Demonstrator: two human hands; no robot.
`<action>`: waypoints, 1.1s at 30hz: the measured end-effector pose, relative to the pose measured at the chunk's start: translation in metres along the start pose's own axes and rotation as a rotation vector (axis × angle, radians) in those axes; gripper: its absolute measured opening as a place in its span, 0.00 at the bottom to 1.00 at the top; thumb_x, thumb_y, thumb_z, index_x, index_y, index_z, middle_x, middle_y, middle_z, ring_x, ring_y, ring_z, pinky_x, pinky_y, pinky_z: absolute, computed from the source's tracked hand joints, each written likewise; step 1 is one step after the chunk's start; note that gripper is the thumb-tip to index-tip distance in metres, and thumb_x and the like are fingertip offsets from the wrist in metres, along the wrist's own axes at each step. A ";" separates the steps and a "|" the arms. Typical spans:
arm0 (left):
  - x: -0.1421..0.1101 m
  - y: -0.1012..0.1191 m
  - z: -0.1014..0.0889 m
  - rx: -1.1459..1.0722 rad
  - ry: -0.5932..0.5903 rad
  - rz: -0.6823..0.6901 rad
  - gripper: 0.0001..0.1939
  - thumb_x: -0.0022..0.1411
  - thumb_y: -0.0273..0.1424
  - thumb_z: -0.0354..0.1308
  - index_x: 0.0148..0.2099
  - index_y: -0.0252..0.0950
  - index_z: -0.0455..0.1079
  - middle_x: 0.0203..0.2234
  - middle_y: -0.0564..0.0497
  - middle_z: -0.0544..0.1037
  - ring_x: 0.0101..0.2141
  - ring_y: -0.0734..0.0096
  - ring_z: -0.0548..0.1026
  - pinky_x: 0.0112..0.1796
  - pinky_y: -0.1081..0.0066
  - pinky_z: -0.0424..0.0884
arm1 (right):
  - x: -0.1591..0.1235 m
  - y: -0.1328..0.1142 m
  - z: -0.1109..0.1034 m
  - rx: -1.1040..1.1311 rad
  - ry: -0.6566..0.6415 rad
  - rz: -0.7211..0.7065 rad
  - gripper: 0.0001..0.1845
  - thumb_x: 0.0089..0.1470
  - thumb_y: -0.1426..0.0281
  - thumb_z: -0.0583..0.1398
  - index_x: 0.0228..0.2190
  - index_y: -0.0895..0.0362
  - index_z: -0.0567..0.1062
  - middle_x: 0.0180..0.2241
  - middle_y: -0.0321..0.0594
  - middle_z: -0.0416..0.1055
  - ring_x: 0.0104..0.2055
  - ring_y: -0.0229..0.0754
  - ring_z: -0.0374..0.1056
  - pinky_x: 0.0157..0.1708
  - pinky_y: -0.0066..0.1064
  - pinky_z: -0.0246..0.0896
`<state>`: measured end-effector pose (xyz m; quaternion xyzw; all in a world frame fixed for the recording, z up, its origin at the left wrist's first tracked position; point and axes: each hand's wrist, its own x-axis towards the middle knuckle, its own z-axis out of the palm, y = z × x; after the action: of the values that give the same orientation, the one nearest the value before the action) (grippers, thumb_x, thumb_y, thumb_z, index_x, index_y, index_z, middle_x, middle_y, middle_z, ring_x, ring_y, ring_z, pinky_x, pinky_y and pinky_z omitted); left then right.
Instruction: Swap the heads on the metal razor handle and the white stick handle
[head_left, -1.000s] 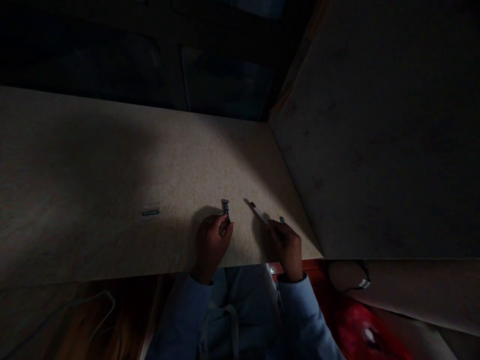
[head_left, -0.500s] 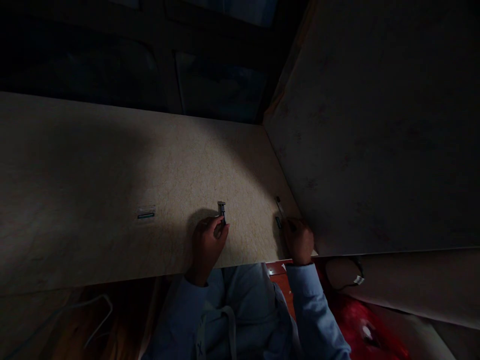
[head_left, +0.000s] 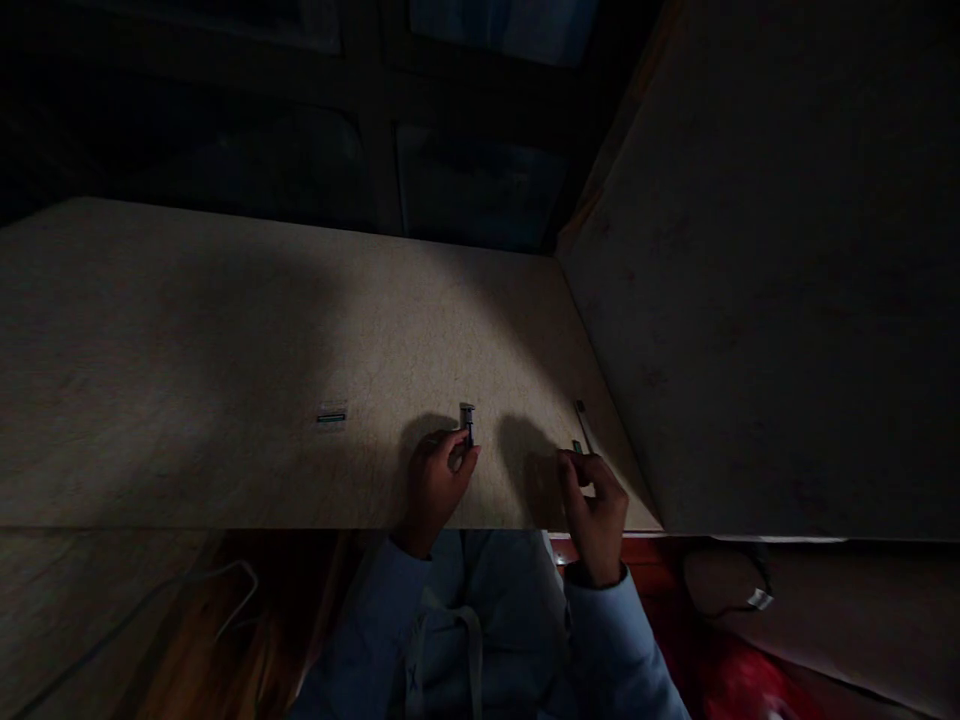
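My left hand (head_left: 439, 480) pinches a small dark T-shaped tool (head_left: 469, 428) between thumb and fingertips. The tool has a short crosspiece at its far end and looks like a razor, though the dim light hides its details. My right hand (head_left: 598, 505) is raised a little over the right part of the table, thumb and forefinger pressed together. Whatever it might hold is too small or dark to make out. Just beyond it lie a small dark green piece (head_left: 577, 446) and a thin stick with a dark tip (head_left: 583, 424).
On the pale table (head_left: 405, 330) to the left lies a clear little pack with a dark teal strip (head_left: 331, 418). A wall (head_left: 750, 330) rises along the table's right side. Dark window panes (head_left: 480, 185) stand behind. A cable (head_left: 180, 580) hangs at lower left.
My right hand has lifted off the table near the thin stick and drawn slightly back, fingers pinched. My left hand keeps its hold on the tool. The view has shifted left.
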<state>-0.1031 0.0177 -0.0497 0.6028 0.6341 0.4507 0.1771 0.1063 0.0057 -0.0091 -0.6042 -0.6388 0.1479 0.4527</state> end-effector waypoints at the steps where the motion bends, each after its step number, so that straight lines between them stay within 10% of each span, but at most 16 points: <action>1: -0.001 0.001 0.000 -0.028 0.003 -0.003 0.10 0.61 0.33 0.61 0.44 0.36 0.75 0.35 0.46 0.80 0.38 0.63 0.77 0.42 0.63 0.74 | -0.002 -0.006 0.011 0.062 -0.081 -0.008 0.17 0.61 0.59 0.56 0.32 0.57 0.80 0.29 0.41 0.75 0.29 0.41 0.68 0.30 0.31 0.63; 6: -0.005 -0.004 -0.017 -0.166 0.059 -0.046 0.08 0.64 0.33 0.57 0.44 0.37 0.74 0.36 0.47 0.79 0.35 0.70 0.77 0.37 0.70 0.74 | -0.002 -0.015 0.055 0.241 -0.395 -0.002 0.16 0.61 0.61 0.56 0.35 0.56 0.81 0.34 0.43 0.79 0.35 0.45 0.74 0.34 0.32 0.68; 13: 0.018 -0.072 -0.102 0.227 0.176 -0.013 0.18 0.60 0.35 0.60 0.53 0.40 0.70 0.50 0.43 0.74 0.52 0.57 0.72 0.53 0.57 0.69 | -0.003 -0.008 0.052 0.237 -0.429 -0.003 0.16 0.60 0.59 0.58 0.33 0.56 0.81 0.31 0.42 0.80 0.33 0.46 0.75 0.33 0.33 0.69; 19: 0.038 -0.127 -0.157 0.325 0.028 -0.010 0.37 0.48 0.45 0.69 0.59 0.40 0.67 0.53 0.41 0.73 0.55 0.51 0.70 0.56 0.53 0.67 | -0.004 -0.011 0.052 0.202 -0.466 -0.008 0.16 0.60 0.59 0.57 0.35 0.55 0.82 0.33 0.42 0.80 0.35 0.46 0.76 0.33 0.32 0.69; 33: 0.034 -0.122 -0.155 0.275 -0.020 -0.007 0.29 0.54 0.42 0.66 0.57 0.40 0.70 0.47 0.43 0.78 0.48 0.56 0.76 0.51 0.56 0.73 | -0.004 -0.010 0.055 0.216 -0.396 0.061 0.17 0.57 0.56 0.60 0.33 0.56 0.82 0.33 0.44 0.81 0.35 0.49 0.76 0.34 0.36 0.70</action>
<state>-0.3031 0.0095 -0.0527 0.6236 0.6902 0.3530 0.1007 0.0580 0.0195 -0.0333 -0.5304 -0.6773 0.3447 0.3757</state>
